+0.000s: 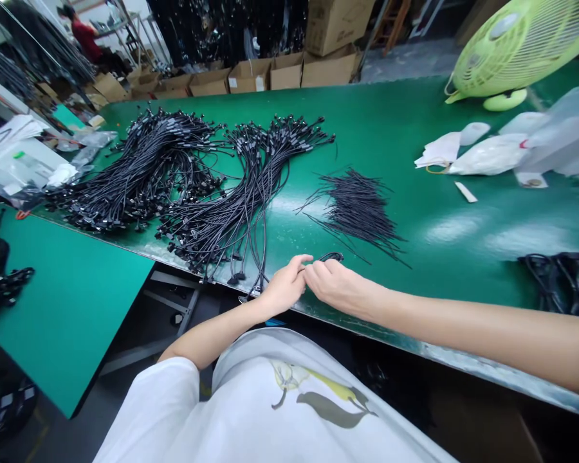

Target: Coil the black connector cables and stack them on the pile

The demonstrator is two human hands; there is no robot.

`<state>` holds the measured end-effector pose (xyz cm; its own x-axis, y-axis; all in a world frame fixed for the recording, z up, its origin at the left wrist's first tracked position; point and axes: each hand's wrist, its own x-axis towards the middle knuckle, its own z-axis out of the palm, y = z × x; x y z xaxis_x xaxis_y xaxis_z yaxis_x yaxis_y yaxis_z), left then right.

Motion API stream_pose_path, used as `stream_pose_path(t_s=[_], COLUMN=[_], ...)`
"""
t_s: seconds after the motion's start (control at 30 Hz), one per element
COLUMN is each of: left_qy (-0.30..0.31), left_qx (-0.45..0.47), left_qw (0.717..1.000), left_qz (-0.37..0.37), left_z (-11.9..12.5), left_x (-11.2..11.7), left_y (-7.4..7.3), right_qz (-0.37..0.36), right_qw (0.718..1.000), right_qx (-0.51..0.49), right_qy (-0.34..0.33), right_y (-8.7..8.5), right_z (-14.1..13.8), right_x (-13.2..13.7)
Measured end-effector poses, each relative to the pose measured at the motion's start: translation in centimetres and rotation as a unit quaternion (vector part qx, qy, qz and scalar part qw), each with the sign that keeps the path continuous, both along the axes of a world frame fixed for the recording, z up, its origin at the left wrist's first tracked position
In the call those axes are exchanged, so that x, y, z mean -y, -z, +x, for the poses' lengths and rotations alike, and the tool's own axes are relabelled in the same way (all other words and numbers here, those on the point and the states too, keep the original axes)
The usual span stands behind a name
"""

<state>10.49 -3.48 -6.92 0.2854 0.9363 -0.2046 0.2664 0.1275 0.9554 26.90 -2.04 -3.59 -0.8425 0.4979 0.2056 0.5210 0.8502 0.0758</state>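
Observation:
My left hand (pixel 284 286) and my right hand (pixel 335 283) meet at the near edge of the green table (pixel 415 161). Both are closed in a pinch on one thin black cable (pixel 330 257), whose loop shows just above my right fingers. A big heap of black cables with connectors (pixel 193 173) lies to the left of the hands. A smaller fan of thin black ties (pixel 357 206) lies just beyond them.
A light green fan (pixel 521 45) stands at the far right, with white plastic bags (pixel 492 151) in front of it. More black cables (pixel 560 283) lie at the right edge. Cardboard boxes (pixel 270 74) line the far side. A lower green table (pixel 67 308) sits left. A person in red (pixel 84 35) works far back.

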Motion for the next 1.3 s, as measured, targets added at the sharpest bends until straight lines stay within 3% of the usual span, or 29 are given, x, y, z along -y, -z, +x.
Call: stream_pose_path(t_s=[0.1, 0.17, 0.23, 0.3, 0.43, 0.5, 0.57, 0.63, 0.77, 0.87, 0.97, 1.07, 1.17, 1.23, 1.27, 1.3], left_qy=[-0.07, -0.122, -0.138, -0.134, -0.084, -0.01, 0.033, 0.017, -0.034, -0.031, -0.016, 0.015, 0.058, 0.123, 0.156, 0.178], left_qx=[0.087, 0.174, 0.254, 0.292, 0.185, 0.11, 0.072, 0.049, 0.077, 0.128, 0.117, 0.059, -0.034, -0.07, -0.076, -0.077], left_qw=[0.994, 0.976, 0.951, 0.942, 0.975, 0.984, 0.987, 0.99, 0.995, 0.991, 0.992, 0.986, 0.972, 0.964, 0.96, 0.958], left_qz=[-0.01, -0.056, -0.105, -0.1, 0.086, 0.138, 0.14, 0.131, 0.061, 0.014, 0.054, 0.152, 0.226, 0.225, 0.219, 0.212], left_z=[0.8, 1.2, 1.3, 0.8, -0.7, -1.1, -1.1, -0.9, -1.2, -2.0, -2.6, -2.6, -2.2, -1.9, -1.8, -1.8], left_x=[-0.4, -1.3, -2.2, -2.8, -2.1, -1.4, -0.8, -0.6, -1.1, -1.7, -2.1, -1.7, -0.3, 0.7, 1.1, 1.3], left_y=[0.1, 0.4, 0.3, -0.4, -2.4, -2.6, -2.2, -1.3, 0.0, -0.1, -0.9, -1.7, -1.8, -1.4, -1.1, -0.8], right_qz=[-0.02, -0.014, -0.025, -0.086, -0.234, -0.236, -0.212, -0.184, -0.115, -0.084, -0.134, -0.279, -0.47, -0.546, -0.545, -0.517], right_qw=[0.996, 0.988, 0.974, 0.953, 0.9, 0.885, 0.878, 0.883, 0.923, 0.944, 0.937, 0.884, 0.782, 0.724, 0.721, 0.738], right_qx=[-0.058, -0.091, -0.145, -0.217, -0.296, -0.321, -0.345, -0.352, -0.307, -0.266, -0.269, -0.325, -0.372, -0.389, -0.394, -0.397], right_qy=[0.066, 0.122, 0.17, 0.194, 0.216, 0.24, 0.256, 0.251, 0.202, 0.175, 0.179, 0.186, 0.172, 0.161, 0.166, 0.176], right_y=[0.7, 1.2, 1.9, 2.6, 3.3, 2.9, 2.3, 1.9, 1.8, 2.1, 2.5, 2.7, 3.0, 3.0, 3.0, 2.9], right_z=[-0.1, -0.6, -1.5, -2.2, -1.7, -0.8, -0.1, 0.1, -0.8, -1.4, -1.5, -0.9, 0.1, 0.7, 0.9, 1.1], right_x=[-1.6, -2.0, -1.6, -0.9, -0.7, -1.2, -1.4, -0.9, 1.2, 2.1, 1.8, 0.9, 0.1, -0.1, -0.1, 0.0])
